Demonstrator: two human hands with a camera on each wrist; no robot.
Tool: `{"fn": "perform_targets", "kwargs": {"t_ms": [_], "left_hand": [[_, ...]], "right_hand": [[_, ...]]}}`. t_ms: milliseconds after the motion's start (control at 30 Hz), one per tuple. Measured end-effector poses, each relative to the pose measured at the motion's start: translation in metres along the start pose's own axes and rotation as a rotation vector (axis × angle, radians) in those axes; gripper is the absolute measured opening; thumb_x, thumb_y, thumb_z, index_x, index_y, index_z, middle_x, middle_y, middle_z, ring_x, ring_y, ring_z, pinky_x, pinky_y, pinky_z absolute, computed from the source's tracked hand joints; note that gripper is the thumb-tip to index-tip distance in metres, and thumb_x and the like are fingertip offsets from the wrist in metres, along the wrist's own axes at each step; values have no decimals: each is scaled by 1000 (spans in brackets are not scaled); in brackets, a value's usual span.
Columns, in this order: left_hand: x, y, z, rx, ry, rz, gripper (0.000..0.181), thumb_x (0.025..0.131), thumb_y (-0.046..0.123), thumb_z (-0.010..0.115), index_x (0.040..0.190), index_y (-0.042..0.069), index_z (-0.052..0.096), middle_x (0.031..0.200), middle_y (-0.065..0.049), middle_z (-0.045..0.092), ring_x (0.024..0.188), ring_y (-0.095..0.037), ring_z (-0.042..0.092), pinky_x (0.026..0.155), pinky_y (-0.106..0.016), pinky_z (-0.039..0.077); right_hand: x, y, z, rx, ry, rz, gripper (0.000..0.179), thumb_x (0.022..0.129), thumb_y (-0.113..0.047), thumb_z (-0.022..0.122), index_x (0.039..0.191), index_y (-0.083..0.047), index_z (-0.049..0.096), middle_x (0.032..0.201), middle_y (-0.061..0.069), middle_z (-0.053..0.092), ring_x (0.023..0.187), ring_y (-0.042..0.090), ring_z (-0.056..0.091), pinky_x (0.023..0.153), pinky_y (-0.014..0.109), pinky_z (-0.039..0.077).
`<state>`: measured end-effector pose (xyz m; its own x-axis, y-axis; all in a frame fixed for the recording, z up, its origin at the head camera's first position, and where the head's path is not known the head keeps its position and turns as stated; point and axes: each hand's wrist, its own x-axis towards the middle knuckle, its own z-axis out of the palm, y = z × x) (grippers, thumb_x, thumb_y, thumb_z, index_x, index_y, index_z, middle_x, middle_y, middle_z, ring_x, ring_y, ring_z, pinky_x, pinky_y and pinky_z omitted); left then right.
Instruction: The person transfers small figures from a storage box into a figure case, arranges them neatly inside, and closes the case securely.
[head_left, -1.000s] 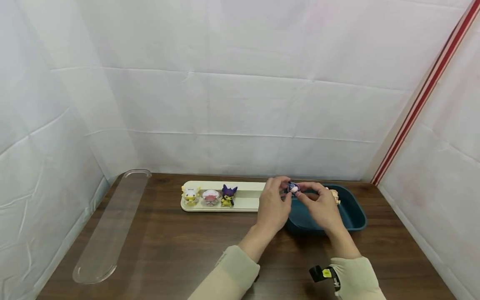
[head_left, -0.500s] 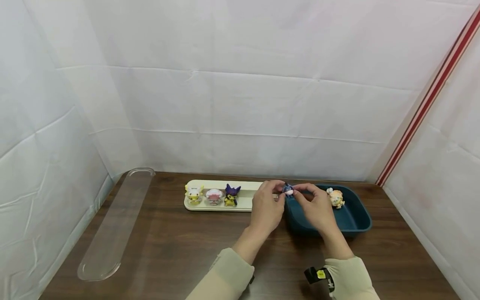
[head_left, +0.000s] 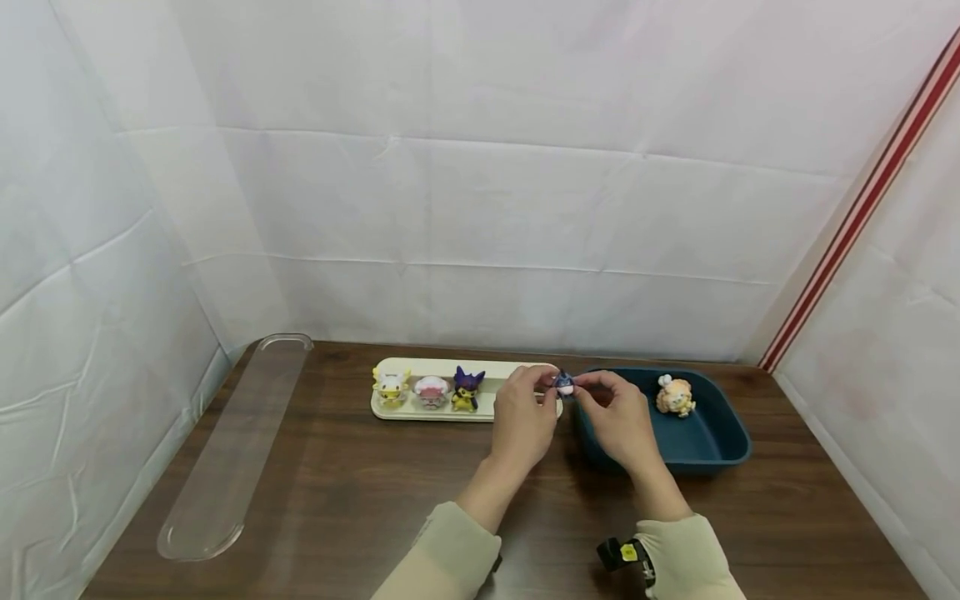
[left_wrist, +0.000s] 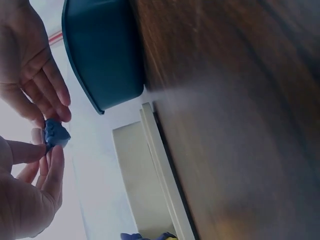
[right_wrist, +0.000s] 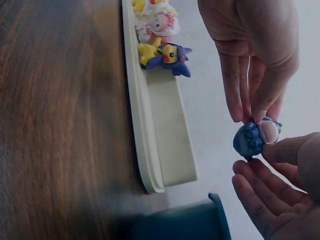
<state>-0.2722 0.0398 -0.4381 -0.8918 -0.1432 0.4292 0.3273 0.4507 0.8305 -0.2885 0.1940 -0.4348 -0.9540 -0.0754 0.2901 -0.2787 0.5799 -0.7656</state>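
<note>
Fingertips of my left hand [head_left: 522,421] and right hand [head_left: 621,421] pinch a small blue figurine [head_left: 564,384] between them, with a pale patch on its front. In the head view it appears between the cream tray's right end and the teal bin. Both wrist views show the figurine [right_wrist: 250,140] raised above the tray. On the long cream tray [head_left: 438,364], a yellow-and-white figurine [head_left: 392,389], a pink-and-white figurine [head_left: 432,392] and a purple-and-yellow figurine [head_left: 467,389] stand in a row at the left. My left hand partly covers the tray's right part.
The teal bin [head_left: 738,454] stands right of the tray and holds a cream-and-orange figurine [head_left: 676,396]. A long clear plastic cover [head_left: 232,450] lies at the left of the brown wooden table [head_left: 360,508]. White cloth [head_left: 480,208] encloses the back and sides.
Both hands have moved left with the blue figurine, from over the bin's left side toward the tray's right end. The figurine inside the bin has come into fuller view.
</note>
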Motion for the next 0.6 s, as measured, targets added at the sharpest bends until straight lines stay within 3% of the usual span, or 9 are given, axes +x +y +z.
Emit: {"fn": "perform_targets", "kwargs": {"t_ms": [167,400,600], "left_hand": [[1,-7,-4,40,-3,-7,22,91,-2,73,109,10,77,95,-4,71,88,-17,73,75,-22,58],[3,-14,-9,94,40,39,22,88,-4,73,106,8,77,91,-5,71,86,-19,73,76,-29,58],[1,-15,-15,157,34,-7,21,90,-2,73,107,9,77,93,-5,72,86,-20,70,79,-32,55]], "right_hand": [[-1,-2,10,-70,42,-34,14,98,-19,72,110,-12,77,107,7,76,96,21,73,83,42,60],[1,-8,24,-108,77,-35,14,97,-18,74,107,-11,79,97,7,77,85,20,73,72,35,59],[1,-9,37,-90,77,-12,12,96,-18,75,105,-11,81,92,5,78,81,17,73,67,27,56]]}}
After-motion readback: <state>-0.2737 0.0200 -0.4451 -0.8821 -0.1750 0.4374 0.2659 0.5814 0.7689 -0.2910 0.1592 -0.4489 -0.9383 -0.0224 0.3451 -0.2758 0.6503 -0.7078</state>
